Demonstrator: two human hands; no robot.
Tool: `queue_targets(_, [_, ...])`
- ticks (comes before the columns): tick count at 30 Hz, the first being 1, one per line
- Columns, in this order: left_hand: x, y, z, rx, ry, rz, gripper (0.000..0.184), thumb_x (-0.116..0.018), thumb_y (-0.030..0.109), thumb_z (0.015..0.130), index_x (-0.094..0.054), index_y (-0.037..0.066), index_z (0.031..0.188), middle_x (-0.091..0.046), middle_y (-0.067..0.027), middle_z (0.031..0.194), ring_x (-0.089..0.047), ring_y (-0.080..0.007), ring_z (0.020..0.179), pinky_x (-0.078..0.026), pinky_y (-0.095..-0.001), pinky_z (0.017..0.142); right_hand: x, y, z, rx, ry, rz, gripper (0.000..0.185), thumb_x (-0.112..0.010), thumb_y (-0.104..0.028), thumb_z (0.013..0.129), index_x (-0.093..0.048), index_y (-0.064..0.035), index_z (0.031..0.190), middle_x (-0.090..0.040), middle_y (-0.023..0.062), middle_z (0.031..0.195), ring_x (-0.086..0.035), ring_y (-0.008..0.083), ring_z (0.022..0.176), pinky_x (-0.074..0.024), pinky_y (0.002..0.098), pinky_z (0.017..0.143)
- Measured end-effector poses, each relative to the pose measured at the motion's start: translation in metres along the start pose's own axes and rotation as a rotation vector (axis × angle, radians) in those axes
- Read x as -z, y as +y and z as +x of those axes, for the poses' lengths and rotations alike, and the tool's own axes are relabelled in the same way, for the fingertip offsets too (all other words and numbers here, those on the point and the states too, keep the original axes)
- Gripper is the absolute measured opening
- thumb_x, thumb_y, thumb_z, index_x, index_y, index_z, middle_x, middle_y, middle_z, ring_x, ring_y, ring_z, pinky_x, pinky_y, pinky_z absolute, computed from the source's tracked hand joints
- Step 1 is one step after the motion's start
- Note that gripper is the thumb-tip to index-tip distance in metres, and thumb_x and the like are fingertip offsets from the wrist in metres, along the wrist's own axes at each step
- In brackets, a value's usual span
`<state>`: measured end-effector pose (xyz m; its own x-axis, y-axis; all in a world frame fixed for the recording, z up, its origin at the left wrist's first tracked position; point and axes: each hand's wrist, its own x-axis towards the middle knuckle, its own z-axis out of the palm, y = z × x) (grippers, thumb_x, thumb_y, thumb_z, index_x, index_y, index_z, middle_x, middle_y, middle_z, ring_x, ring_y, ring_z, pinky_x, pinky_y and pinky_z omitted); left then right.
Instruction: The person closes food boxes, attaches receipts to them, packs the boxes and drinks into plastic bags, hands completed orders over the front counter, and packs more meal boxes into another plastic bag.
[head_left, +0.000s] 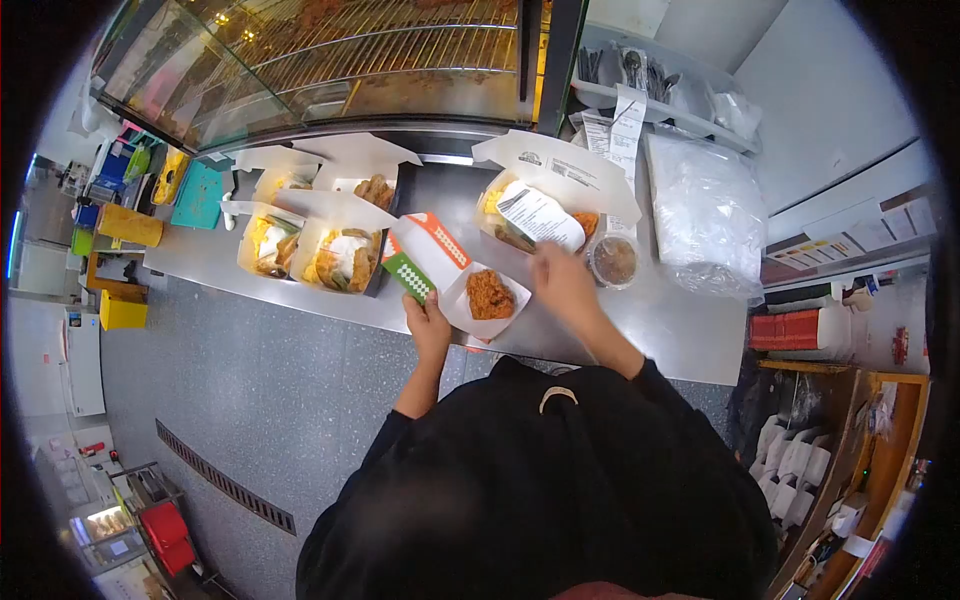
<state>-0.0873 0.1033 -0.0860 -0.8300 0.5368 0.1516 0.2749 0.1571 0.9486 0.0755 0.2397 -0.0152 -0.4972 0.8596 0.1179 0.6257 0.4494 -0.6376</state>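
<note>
Just to near left of large white cardboard carton (575,182): open orange-green-white cardboard box (453,292), craggy brown fried chicken piece (491,294) inside. Left hand (429,323) pinches green flap, thumb on top. Right hand (565,285) at carton's near side, fingers partly curled, blurred; cannot tell if gripping. Box likely light, thin, easily bent; chicken likely greasy, crust crumbly. Best hold: box's low side walls, light squeeze.

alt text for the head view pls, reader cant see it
A person's left hand holds an open box with fried chicken; the right hand is near a food box topped with a receipt. More boxes stand to the left on the metal counter.
</note>
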Motion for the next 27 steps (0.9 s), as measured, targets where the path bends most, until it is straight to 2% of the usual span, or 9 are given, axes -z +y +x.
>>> queue_targets(2, [-0.003, -0.020, 0.005, 0.004, -0.037, -0.104, 0.016, -0.047, 0.009, 0.086, -0.042, -0.001, 0.098, -0.052, -0.0113, 0.087, -0.050, -0.0167, 0.080, -0.040, -0.0289, 0.072, 0.007, 0.006, 0.036, 0.128, 0.128, -0.292, 0.029, -0.057, -0.021, 0.077, -0.053, -0.0023, 0.099, -0.059, 0.0148, 0.088, -0.051, 0.0332, 0.092, -0.0408, 0.0399, 0.077])
queue_targets(4, [-0.007, -0.023, 0.013, 0.005, -0.077, -0.170, 0.018, -0.047, 0.009, 0.086, -0.041, -0.002, 0.100, -0.052, -0.0113, 0.089, -0.051, -0.0158, 0.082, -0.041, -0.0281, 0.073, 0.013, 0.001, 0.064, -0.013, -0.024, -0.410, 0.037, -0.061, -0.026, 0.074, -0.051, -0.0046, 0.102, -0.058, 0.0151, 0.095, -0.046, 0.0314, 0.101, -0.0358, 0.0395, 0.081])
queue_targets(7, [-0.009, -0.022, 0.020, 0.031, -0.127, -0.214, 0.025, -0.047, 0.009, 0.086, -0.039, -0.003, 0.106, -0.052, -0.0115, 0.092, -0.051, -0.0156, 0.084, -0.041, -0.0271, 0.074, 0.005, 0.007, 0.085, -0.134, -0.240, -0.565, 0.044, -0.064, -0.029, 0.070, -0.050, -0.0060, 0.105, -0.059, 0.0155, 0.095, -0.047, 0.0299, 0.101, -0.0326, 0.0393, 0.082])
queue_targets(12, [-0.005, 0.000, 0.009, 0.122, -0.034, -0.257, 0.041, -0.052, 0.009, 0.083, -0.033, -0.005, 0.116, -0.049, -0.0148, 0.103, -0.051, -0.0221, 0.090, -0.041, -0.0310, 0.078, -0.003, 0.019, 0.094, -0.164, -0.135, -0.494, 0.041, -0.065, -0.030, 0.068, -0.054, -0.0058, 0.099, -0.061, 0.0135, 0.089, -0.054, 0.0267, 0.091, -0.0337, 0.0409, 0.081])
queue_targets(15, [0.001, 0.019, -0.012, -0.241, 0.235, 0.515, 0.052, -0.056, 0.010, 0.079, -0.028, -0.006, 0.120, -0.045, -0.0191, 0.110, -0.050, -0.0301, 0.094, -0.040, -0.0358, 0.081, 0.011, 0.022, 0.088, -0.096, -0.089, -0.077, 0.034, -0.064, -0.025, 0.071, -0.057, -0.0030, 0.096, -0.061, 0.0129, 0.088, -0.058, 0.0254, 0.082, -0.0400, 0.0379, 0.077])
queue_targets(16, [0.001, 0.046, -0.024, -0.184, 0.184, 0.320, 0.047, -0.057, 0.006, 0.075, -0.038, 0.001, 0.118, -0.047, -0.0174, 0.109, -0.047, -0.0305, 0.099, -0.036, -0.0362, 0.085, 0.024, 0.018, 0.086, -0.065, -0.085, 0.100, 0.033, -0.063, -0.024, 0.072, -0.057, -0.0025, 0.096, -0.062, 0.0126, 0.088, -0.059, 0.0247, 0.080, -0.0417, 0.0360, 0.076])
queue_targets(19, [0.010, 0.083, -0.056, -0.241, -0.754, -0.076, 0.041, -0.060, 0.016, 0.074, -0.048, 0.002, 0.111, -0.051, -0.0146, 0.108, -0.050, -0.0292, 0.099, -0.038, -0.0343, 0.086, 0.079, 0.002, 0.049, -0.038, 0.140, 0.460, 0.024, -0.058, -0.017, 0.079, -0.057, -0.0013, 0.097, -0.061, 0.0085, 0.086, -0.057, 0.0168, 0.077, -0.0437, 0.0272, 0.070])
queue_targets(21, [0.010, 0.104, -0.072, -0.114, -1.099, -0.142, 0.038, -0.059, 0.016, 0.075, -0.049, 0.002, 0.109, -0.052, -0.0146, 0.107, -0.050, -0.0291, 0.099, -0.038, -0.0341, 0.086, 0.117, 0.013, 0.019, -0.096, 0.227, 0.708, 0.021, -0.052, -0.013, 0.086, -0.053, -0.0007, 0.102, -0.058, 0.0023, 0.090, -0.052, 0.0067, 0.077, -0.0421, 0.0207, 0.068])
queue_targets(27, [0.026, 0.137, -0.090, 0.168, -1.263, 0.020, 0.030, -0.056, 0.015, 0.076, -0.053, 0.003, 0.103, -0.054, -0.0146, 0.104, -0.051, -0.0289, 0.099, -0.039, -0.0336, 0.086, 0.108, 0.166, -0.081, -0.486, 0.402, 0.647, 0.016, -0.054, -0.016, 0.083, -0.056, -0.0021, 0.091, -0.052, 0.0002, 0.067, -0.046, 0.0083, 0.060, -0.0391, 0.0240, 0.054])
